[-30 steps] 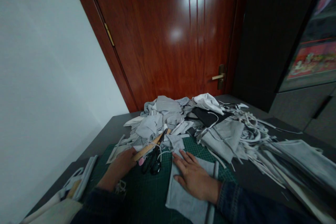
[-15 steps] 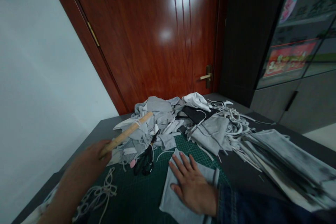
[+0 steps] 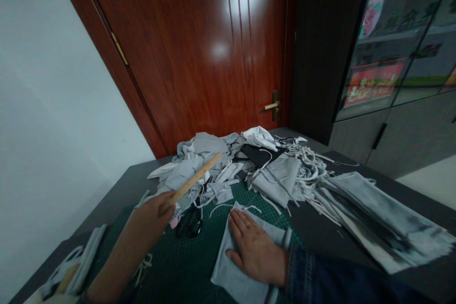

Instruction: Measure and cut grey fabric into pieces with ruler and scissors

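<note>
My left hand (image 3: 155,216) is closed around the near end of a wooden ruler (image 3: 194,181). The ruler slants up and away, its far end over the heap of grey cloth scraps (image 3: 185,171). Flat on a folded grey cloth piece (image 3: 228,273) lies my right hand (image 3: 254,249), fingers stretched out and palm down. That cloth rests on a green cutting mat (image 3: 188,266). Black-handled scissors (image 3: 190,223) lie on the mat between my hands, their blades partly hidden among scraps. A thin white cord (image 3: 142,268) is partly behind my left forearm.
Long grey cloth strips (image 3: 388,218) are stacked at the right of the dark table (image 3: 117,190). Tangled white cords (image 3: 309,164) sit beside a black cloth piece (image 3: 261,154). More pale rolled items (image 3: 83,261) lie at the lower left. A wooden door (image 3: 185,57) stands behind.
My left hand has moved right and inward with the ruler, nearer the cloth. The fingers of my right hand have drawn closer together on the cloth. The view has shifted slightly.
</note>
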Demonstrator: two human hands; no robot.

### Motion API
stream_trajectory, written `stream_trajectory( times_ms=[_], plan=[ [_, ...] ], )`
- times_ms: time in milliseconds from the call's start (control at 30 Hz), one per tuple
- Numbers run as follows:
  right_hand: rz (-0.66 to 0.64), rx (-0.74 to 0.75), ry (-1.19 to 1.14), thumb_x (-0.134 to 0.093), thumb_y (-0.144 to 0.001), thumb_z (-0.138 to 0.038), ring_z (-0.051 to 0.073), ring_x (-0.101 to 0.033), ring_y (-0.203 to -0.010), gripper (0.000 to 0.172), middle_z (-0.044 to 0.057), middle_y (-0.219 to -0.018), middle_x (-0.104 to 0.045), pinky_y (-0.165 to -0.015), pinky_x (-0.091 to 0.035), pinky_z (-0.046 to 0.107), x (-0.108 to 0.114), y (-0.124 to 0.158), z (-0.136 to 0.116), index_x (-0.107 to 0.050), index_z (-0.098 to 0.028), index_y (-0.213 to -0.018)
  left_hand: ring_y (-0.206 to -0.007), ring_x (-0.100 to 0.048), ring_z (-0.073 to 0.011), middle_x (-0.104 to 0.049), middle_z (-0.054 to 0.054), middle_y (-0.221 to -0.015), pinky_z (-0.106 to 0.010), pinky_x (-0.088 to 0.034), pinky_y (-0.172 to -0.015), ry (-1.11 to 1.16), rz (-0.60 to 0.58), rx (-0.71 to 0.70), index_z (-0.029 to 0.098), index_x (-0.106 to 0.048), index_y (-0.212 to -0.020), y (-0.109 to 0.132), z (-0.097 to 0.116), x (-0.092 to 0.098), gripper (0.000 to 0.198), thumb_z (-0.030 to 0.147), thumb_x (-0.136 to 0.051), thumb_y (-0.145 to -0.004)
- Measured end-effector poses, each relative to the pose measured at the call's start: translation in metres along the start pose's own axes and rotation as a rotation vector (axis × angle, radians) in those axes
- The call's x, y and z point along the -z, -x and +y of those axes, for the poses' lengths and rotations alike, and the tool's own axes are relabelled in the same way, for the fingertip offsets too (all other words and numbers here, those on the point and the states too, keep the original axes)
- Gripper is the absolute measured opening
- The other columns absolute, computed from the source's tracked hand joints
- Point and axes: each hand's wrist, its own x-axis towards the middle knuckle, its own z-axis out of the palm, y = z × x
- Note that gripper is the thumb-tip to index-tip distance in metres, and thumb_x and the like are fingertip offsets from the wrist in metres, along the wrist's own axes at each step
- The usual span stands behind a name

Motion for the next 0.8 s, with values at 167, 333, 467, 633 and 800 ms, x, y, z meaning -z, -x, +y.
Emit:
stream_trajectory(
  times_ms=[167,333,467,633,800],
  plan=[
    [-0.021,-0.051,-0.061,-0.065,-0.092,-0.055,0.036,-0.033,-0.152,0.085,0.024,-0.162,-0.037,-0.126,-0.025,0.047,0.007,-0.007,0.004,-0.040,-0.008,-0.158,-0.061,-0.058,-0.0156,-0.064,0.001,-0.081,-0.027,-0.045,-0.055,0.502,-0.295,-0.092,0.021,-0.060,-0.128,0.029,0.012,-0.031,0.061,0.056,-0.054,-0.080],
    [-0.047,-0.044,-0.084,-0.062,-0.093,-0.055,0.035,-0.021,-0.157,0.087,0.023,-0.168,-0.027,-0.128,-0.019,0.050,0.004,-0.007,0.009,-0.034,-0.008,-0.161,-0.042,-0.042,-0.0085,-0.054,0.007,-0.070,-0.022,-0.036,-0.038,0.757,-0.414,0.078,0.023,-0.056,-0.125,0.075,0.031,-0.087,0.071,0.071,-0.060,-0.072],
    [-0.034,-0.028,-0.107,-0.066,-0.092,-0.047,0.031,-0.018,-0.158,0.088,0.019,-0.169,-0.026,-0.129,-0.016,0.048,0.000,-0.007,0.012,-0.029,-0.010,-0.163,-0.041,-0.048,-0.0107,-0.053,0.007,-0.066,-0.025,-0.045,-0.036,0.847,-0.451,0.085,0.021,-0.055,-0.124,0.093,0.042,-0.121,0.077,0.077,-0.060,-0.071],
    [-0.026,-0.083,-0.172,-0.077,-0.081,-0.044,0.034,-0.025,-0.156,0.099,0.025,-0.166,-0.031,-0.128,-0.021,0.051,0.001,-0.010,0.014,-0.030,-0.006,-0.160,-0.051,-0.064,-0.0146,-0.062,0.002,-0.083,-0.025,-0.052,-0.038,0.859,-0.452,0.036,0.025,-0.049,-0.136,0.100,0.043,-0.147,0.071,0.066,-0.060,-0.079],
    [0.047,-0.114,-0.311,-0.073,-0.077,-0.024,0.031,-0.033,-0.153,0.079,0.019,-0.162,-0.041,-0.127,-0.026,0.047,0.005,-0.013,0.018,-0.047,-0.012,-0.151,-0.046,-0.062,-0.0153,-0.068,0.001,-0.074,-0.024,-0.053,-0.043,0.558,-0.378,-0.076,0.027,-0.047,-0.146,0.106,0.024,-0.150,0.055,0.044,-0.049,-0.093]
  ],
)
